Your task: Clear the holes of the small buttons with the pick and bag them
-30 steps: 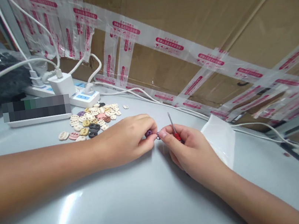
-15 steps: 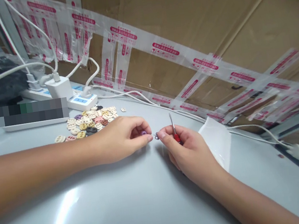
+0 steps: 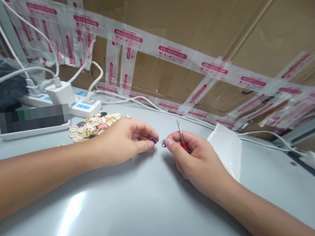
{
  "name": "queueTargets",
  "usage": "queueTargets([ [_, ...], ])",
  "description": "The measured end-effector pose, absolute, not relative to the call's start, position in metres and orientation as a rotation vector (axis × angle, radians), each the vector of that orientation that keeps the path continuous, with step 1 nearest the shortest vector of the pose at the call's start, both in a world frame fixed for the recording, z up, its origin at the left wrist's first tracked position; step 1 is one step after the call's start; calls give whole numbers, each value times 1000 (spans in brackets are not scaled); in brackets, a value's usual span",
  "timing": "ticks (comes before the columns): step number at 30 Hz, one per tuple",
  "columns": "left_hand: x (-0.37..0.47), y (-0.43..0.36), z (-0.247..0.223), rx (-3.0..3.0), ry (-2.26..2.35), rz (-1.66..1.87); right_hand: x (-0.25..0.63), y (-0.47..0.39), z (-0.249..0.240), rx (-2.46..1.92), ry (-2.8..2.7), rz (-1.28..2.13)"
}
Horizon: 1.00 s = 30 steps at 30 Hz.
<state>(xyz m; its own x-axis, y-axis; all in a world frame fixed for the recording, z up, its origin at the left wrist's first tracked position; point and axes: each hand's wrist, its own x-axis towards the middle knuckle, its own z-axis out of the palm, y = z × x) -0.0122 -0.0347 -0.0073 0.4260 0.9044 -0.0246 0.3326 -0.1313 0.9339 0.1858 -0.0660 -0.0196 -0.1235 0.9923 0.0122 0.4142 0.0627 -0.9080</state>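
Between the thumb and fingers of my left hand [image 3: 132,139] is a small purple piece [image 3: 153,139]. My right hand [image 3: 197,155] pinches a small dark metal ring piece [image 3: 163,144] at its fingertips, facing the purple piece with a narrow gap between them. A screwdriver [image 3: 181,134] with a red handle and thin metal shaft is also tucked in my right hand, its shaft pointing up. Behind my left hand lies a pile of button-like pieces [image 3: 94,123] in cream, yellow, pink and dark colours.
A white power strip [image 3: 84,106] with plugs and cables stands at the back left, near a blurred-out device with a white edge [image 3: 35,132]. A white sheet or bag [image 3: 227,147] lies behind my right hand. Taped cardboard [image 3: 149,64] lines the back.
The purple piece shows more fully at my left fingertips, and the left thumb has drawn back a little to the left. The view has shifted slightly.
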Motion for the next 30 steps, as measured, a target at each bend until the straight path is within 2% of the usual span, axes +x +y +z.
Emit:
queueTargets([
  [13, -13, -35, -15, 1727, 938, 777, 186, -69, -15, -1461, -1831, 820],
  [30, -8, -40, -12, 1818, 865, 933, 177, -71, -11, -1455, -1436, 1268],
])
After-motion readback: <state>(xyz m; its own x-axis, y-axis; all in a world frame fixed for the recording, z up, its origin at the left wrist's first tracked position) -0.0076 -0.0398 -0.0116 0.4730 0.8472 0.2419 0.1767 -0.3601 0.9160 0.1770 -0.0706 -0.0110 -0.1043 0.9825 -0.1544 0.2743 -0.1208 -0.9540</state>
